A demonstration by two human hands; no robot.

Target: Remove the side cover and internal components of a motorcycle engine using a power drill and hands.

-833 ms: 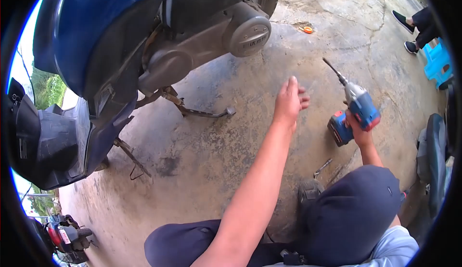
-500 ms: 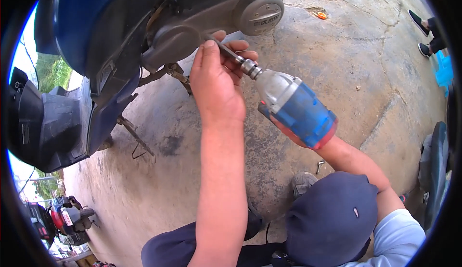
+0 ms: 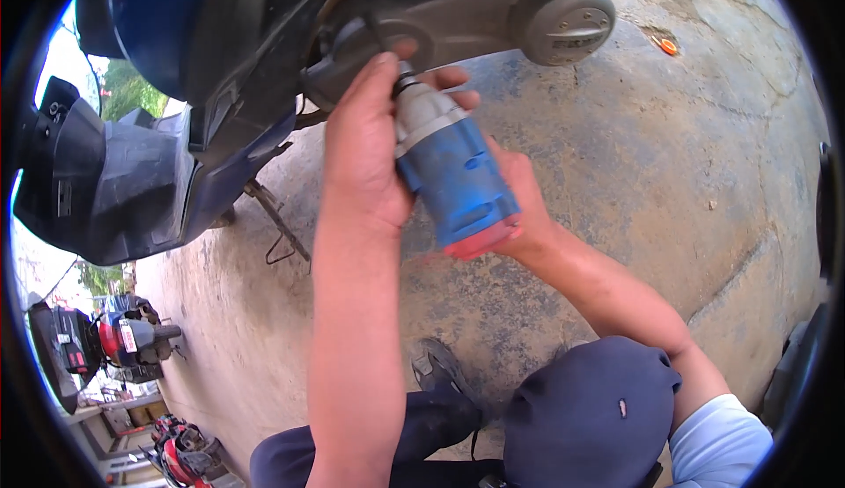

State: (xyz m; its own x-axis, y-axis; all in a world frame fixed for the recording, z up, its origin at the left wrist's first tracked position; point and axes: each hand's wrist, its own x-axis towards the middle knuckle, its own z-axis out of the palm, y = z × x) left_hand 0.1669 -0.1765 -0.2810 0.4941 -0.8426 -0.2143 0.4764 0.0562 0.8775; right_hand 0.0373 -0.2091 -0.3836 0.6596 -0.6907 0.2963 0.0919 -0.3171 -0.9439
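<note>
My right hand (image 3: 519,187) grips a blue impact driver (image 3: 462,176) with a grey metal nose and red rear end. The tool's body hides its handle and most of those fingers. My left hand (image 3: 365,149) curls around the front of the driver, where a slim dark bit (image 3: 377,35) points away from me. That bit reaches toward the grey engine side cover (image 3: 475,22) of a dark blue scooter (image 3: 238,66). Whether its tip sits in a screw I cannot tell, as it is dark and blurred there.
A stand leg (image 3: 277,220) juts out below the scooter. Red motorbikes (image 3: 123,338) are parked at the lower left. My knee (image 3: 590,409) and shoe (image 3: 436,365) are close beneath my arms. A small orange ring (image 3: 667,46) lies on the concrete floor (image 3: 634,180).
The driver and both hands have moved left along the engine cover, and the driver now points more steeply away. My view has turned left; the bystander's feet have left it.
</note>
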